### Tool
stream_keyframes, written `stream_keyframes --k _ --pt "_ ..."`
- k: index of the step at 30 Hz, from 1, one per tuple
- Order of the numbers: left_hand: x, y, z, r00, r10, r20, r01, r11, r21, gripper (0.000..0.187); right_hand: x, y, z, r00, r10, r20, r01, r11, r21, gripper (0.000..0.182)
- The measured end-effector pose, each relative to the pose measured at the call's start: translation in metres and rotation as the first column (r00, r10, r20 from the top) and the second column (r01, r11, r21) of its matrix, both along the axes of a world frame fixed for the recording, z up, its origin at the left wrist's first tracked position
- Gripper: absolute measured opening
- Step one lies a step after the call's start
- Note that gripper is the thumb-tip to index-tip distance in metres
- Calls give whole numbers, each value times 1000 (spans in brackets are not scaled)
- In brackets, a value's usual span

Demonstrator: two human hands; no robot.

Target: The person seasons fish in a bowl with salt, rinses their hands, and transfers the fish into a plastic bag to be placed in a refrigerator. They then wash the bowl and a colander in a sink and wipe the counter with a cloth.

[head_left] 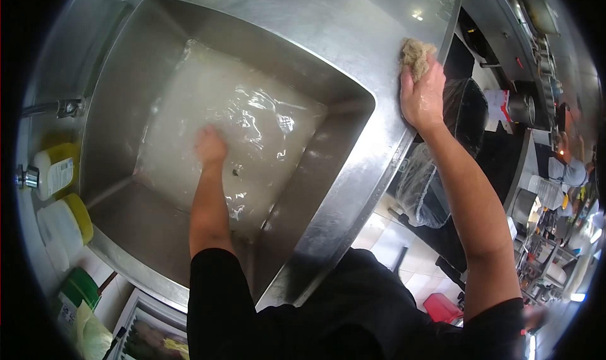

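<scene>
My left hand is dipped in the cloudy water of a large steel sink. Its fingers are blurred under the surface, so whether they hold anything is hidden. On the steel counter beside the sink, near its outer edge, my right hand grips a crumpled beige scouring pad. The fingers of that hand are wrapped round the pad, which rests against the metal. A small dark scrap floats close to my left wrist.
White jugs with yellow parts stand left of the sink, below a tap fitting. A bin with a clear plastic liner is beneath my right arm. A co-worker is at the far right among kitchen shelves and pots.
</scene>
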State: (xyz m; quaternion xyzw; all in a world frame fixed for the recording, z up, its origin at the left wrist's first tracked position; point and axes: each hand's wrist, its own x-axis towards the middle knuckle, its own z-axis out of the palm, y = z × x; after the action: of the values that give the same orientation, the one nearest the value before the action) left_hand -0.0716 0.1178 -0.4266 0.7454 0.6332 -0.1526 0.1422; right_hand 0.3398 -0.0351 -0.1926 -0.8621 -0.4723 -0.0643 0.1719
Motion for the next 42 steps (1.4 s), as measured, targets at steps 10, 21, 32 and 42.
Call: stream_keyframes --k 10,21,32,42 --pt "-23 14 -43 991 34 -132 -32 999 21 39 1 0 -2 1000 -9 11 9 1000 -2 57" --pt "-17 -22 -60 929 -351 -121 297 897 -327 39 2 -1 -5 1000 -4 24 4 1000 3 56" --pt "-27 -4 -96 953 -295 -63 251 892 -376 37 -1 0 -2 1000 -26 2 26 1000 -11 55" --pt "-23 -7 -86 961 -272 -50 235 897 -374 33 0 1 -1 1000 -29 1 29 999 -43 56"
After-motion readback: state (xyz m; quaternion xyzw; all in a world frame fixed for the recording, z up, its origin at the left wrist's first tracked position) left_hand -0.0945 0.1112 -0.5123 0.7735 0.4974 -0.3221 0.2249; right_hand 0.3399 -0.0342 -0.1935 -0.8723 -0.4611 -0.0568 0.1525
